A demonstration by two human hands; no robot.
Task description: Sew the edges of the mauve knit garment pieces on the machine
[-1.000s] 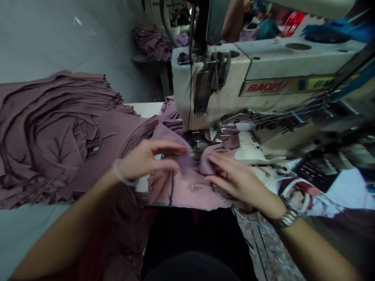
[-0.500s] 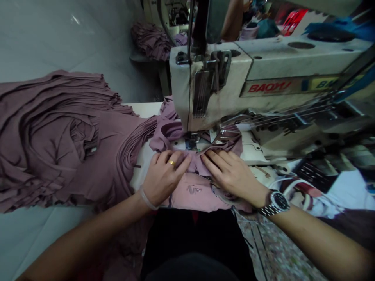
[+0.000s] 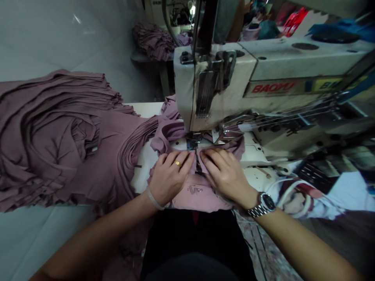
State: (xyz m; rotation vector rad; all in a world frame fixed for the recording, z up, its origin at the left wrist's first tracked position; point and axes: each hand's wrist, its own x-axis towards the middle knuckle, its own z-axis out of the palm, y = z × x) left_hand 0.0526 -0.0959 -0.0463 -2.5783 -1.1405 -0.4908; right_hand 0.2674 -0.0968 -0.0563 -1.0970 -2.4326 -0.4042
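A mauve garment piece (image 3: 191, 195) lies on the bed of a cream sewing machine (image 3: 263, 78), its edge under the presser foot (image 3: 193, 143). My left hand (image 3: 170, 175), with a gold ring, lies on the cloth left of the foot, fingers stretched flat. My right hand (image 3: 225, 173), a metal watch on its wrist, presses the cloth right of the foot, fingers flat and pointing at the needle. The fingertips of both hands nearly meet just in front of the foot.
A thick stack of mauve cut pieces (image 3: 58, 132) fills the table's left side. More mauve cloth (image 3: 152, 39) lies on a surface behind. The white table edge (image 3: 143, 109) shows beside the machine head. A patterned cloth (image 3: 295, 195) hangs at the right.
My hands came down from pinching and folding the cloth to lying flat on it, then slid forward toward the presser foot. The cloth edge moved under the foot.
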